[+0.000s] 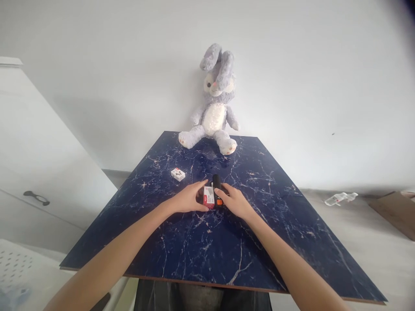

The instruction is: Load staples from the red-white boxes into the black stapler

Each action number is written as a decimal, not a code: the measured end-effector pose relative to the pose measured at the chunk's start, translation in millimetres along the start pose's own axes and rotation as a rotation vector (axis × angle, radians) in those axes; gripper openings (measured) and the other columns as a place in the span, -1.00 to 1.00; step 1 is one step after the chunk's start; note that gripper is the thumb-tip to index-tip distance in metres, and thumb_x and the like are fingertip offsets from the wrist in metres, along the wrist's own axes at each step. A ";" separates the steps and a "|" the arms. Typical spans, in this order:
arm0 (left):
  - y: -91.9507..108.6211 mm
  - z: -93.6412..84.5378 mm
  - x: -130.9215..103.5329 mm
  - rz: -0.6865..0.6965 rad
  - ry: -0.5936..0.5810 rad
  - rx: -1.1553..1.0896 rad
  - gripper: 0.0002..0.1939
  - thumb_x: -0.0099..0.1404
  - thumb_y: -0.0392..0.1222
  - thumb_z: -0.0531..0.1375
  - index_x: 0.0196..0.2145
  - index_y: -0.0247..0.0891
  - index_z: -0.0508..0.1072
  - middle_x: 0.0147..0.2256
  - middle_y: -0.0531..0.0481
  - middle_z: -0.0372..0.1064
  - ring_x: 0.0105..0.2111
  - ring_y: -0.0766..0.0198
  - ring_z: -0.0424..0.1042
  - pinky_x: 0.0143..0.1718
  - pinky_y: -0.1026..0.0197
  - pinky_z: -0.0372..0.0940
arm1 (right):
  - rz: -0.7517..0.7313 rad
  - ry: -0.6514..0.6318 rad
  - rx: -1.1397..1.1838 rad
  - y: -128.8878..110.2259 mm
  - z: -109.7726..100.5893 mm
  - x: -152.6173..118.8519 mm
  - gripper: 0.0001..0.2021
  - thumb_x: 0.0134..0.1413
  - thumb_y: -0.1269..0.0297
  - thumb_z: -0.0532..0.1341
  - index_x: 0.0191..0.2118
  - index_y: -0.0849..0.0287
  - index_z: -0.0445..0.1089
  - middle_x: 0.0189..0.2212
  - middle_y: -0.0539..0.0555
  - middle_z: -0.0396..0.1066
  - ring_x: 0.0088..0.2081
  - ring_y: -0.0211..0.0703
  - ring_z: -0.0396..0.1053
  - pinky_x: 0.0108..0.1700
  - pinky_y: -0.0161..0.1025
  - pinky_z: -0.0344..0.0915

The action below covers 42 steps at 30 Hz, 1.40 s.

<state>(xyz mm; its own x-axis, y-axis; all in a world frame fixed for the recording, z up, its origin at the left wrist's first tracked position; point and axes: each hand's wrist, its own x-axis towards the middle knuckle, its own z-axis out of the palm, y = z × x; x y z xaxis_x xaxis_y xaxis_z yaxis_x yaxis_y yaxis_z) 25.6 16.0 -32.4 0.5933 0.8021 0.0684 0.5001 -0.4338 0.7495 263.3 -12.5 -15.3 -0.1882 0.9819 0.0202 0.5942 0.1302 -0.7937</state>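
Observation:
In the middle of the table, my left hand point(188, 199) curves around a small red-and-white box point(209, 195), its thumb at the near end and its fingers at the far end. Right beside the box lies a slim black object with an orange part point(217, 181); its exact kind is not clear. My right hand point(236, 202) grips this black object from the right, thumb on top and fingers along its far side. A smaller white box with a dark picture point(178, 174) rests on the table, beyond my left hand and to its left.
A grey plush rabbit point(214, 117) sits at the far edge of the dark blue marbled table point(207, 246), against the white wall. To the left stands a white cabinet point(39, 164) with a dark handle. On the floor at right are a clear plastic bottle point(340, 198) and a cardboard box point(394, 211).

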 end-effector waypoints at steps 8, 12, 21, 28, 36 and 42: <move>6.9 3.8 -6.1 -0.023 0.034 0.138 0.10 0.12 0.22 0.36 0.44 0.01 -0.10 0.17 -0.25 0.27 0.05 -0.16 0.36 -0.06 -0.05 0.33 | 0.061 0.047 0.033 -0.8 3.7 -3.6 -0.61 0.28 -0.04 0.12 -0.01 0.11 0.46 -0.17 0.10 0.56 -0.26 -0.09 0.52 -0.23 -0.24 0.37; 10.9 4.4 -7.4 -0.039 0.055 0.139 0.06 0.14 0.29 0.32 0.44 0.02 -0.07 0.11 -0.23 0.31 0.01 -0.12 0.38 -0.07 -0.03 0.34 | 0.130 0.026 0.118 -5.2 3.8 -8.1 -0.61 0.28 -0.03 0.13 0.01 0.15 0.44 -0.22 0.10 0.55 -0.46 -0.19 0.49 -0.40 -0.28 0.41; 11.3 1.6 -6.3 -0.032 0.062 0.125 0.06 0.12 0.26 0.35 0.43 0.03 -0.04 0.11 -0.21 0.32 -0.02 -0.07 0.38 -0.04 -0.04 0.33 | 0.160 0.029 0.240 -6.8 6.9 -10.4 -0.66 0.27 0.06 0.16 0.00 0.18 0.43 -0.21 0.11 0.55 -0.45 -0.23 0.50 -0.45 -0.32 0.51; 12.4 7.6 -5.8 -0.021 0.107 0.143 -0.03 0.18 0.18 0.32 0.42 -0.02 0.00 0.12 -0.20 0.32 0.05 -0.09 0.36 0.02 -0.05 0.32 | 0.167 0.042 0.236 -8.1 7.7 -9.8 -0.66 0.27 0.07 0.16 0.00 0.18 0.43 -0.24 0.09 0.55 -0.47 -0.24 0.49 -0.47 -0.32 0.50; 9.2 -1.4 -7.3 -0.033 0.056 0.069 0.01 0.17 0.22 0.33 0.43 0.06 -0.05 0.30 -0.21 0.15 0.15 -0.15 0.31 0.10 -0.16 0.27 | 0.168 0.025 0.218 -9.2 5.4 -10.9 -0.64 0.28 0.04 0.15 0.00 0.17 0.43 -0.25 0.10 0.56 -0.51 -0.23 0.48 -0.42 -0.28 0.48; 13.8 -3.1 -7.3 -0.013 0.054 0.069 -0.06 0.21 0.20 0.31 0.42 0.05 0.00 0.29 -0.19 0.19 0.17 -0.14 0.29 0.10 -0.13 0.28 | 0.183 0.022 0.193 -9.0 4.5 -10.3 -0.64 0.28 0.03 0.14 0.00 0.15 0.43 -0.27 0.08 0.56 -0.53 -0.25 0.46 -0.40 -0.29 0.45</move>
<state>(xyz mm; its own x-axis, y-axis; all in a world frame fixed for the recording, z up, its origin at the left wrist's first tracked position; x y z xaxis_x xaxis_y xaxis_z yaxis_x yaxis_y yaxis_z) 26.3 5.4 -20.5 0.5524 0.8280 0.0960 0.5509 -0.4491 0.7035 256.3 -24.4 -11.1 -0.0729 0.9897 -0.1230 0.4567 -0.0765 -0.8863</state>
